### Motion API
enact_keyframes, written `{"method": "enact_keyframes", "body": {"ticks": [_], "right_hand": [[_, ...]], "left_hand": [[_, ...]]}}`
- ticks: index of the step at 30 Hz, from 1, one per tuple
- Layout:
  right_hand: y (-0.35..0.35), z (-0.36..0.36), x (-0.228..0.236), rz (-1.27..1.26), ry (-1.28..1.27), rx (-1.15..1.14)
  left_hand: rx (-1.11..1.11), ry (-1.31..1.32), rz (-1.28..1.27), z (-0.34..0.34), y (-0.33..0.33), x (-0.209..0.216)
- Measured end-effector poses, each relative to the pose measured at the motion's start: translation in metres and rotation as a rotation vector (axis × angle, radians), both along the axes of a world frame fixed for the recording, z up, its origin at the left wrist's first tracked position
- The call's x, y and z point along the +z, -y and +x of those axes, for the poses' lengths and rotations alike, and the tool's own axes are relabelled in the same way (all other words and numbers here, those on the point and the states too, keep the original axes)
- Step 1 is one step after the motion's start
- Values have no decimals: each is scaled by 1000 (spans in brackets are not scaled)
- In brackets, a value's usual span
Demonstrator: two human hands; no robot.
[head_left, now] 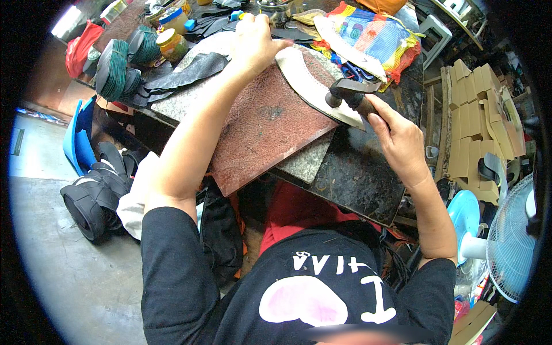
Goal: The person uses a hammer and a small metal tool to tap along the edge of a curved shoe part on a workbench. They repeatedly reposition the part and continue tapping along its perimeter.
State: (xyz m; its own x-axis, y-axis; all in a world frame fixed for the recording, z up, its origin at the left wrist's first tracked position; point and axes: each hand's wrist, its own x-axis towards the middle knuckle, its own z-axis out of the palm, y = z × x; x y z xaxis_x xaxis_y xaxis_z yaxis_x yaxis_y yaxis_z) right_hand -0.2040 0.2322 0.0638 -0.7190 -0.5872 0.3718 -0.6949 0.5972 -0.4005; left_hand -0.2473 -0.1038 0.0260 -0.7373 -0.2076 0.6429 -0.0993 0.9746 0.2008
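Observation:
My right hand (398,138) is wrapped round the handle of a hammer (359,95) with a dark metal head, raised over the right side of the work board. Below the hammer head lies a long curved off-white strip (310,86), its far end near my left thumb. My left hand (257,46) reaches over the far part of the table, thumb stretched out to the side and fingers pointing away. The fingertips are close to a small blue and yellow thing; nothing shows held in them. Under both lies a reddish-brown board (270,129), set askew on a pale speckled slab (302,167).
Black leather-like pieces (187,79) and spools of green cord (112,72) lie at the left. A yellow-lidded jar (171,45) stands behind them. A colourful mesh bag (374,40) sits far right. Cardboard boxes (474,115) and a fan (512,238) are right of the table.

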Motion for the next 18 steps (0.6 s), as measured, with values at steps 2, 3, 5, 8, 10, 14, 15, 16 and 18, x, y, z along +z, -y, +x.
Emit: {"method": "enact_keyframes", "body": {"ticks": [2,3,5,8,10,14,15,16,18], "right_hand": [[0,0,1,18,23,-12],[0,0,2,21,28,-14],[0,0,2,23,29,-13],[1,-1,2,24,22,-8],[0,-2,2,32,10,-2],[1,-3,2,43,19,-1],[1,-3,2,44,21,-1],[1,-3,3,44,23,0],[1,-3,4,65,31,-12]], "left_hand": [[-162,-36,543,-5,-2,9],[-246,-38,826,-6,-2,13],[-301,153,1070,-1,-3,15],[-448,174,1181,5,-10,7],[-499,88,1164,5,-15,-1],[-474,62,1215,1,-16,-15],[-481,53,1191,0,-16,-17],[-459,55,1178,-2,-16,-18],[-442,48,1184,-3,-15,-21]]}}
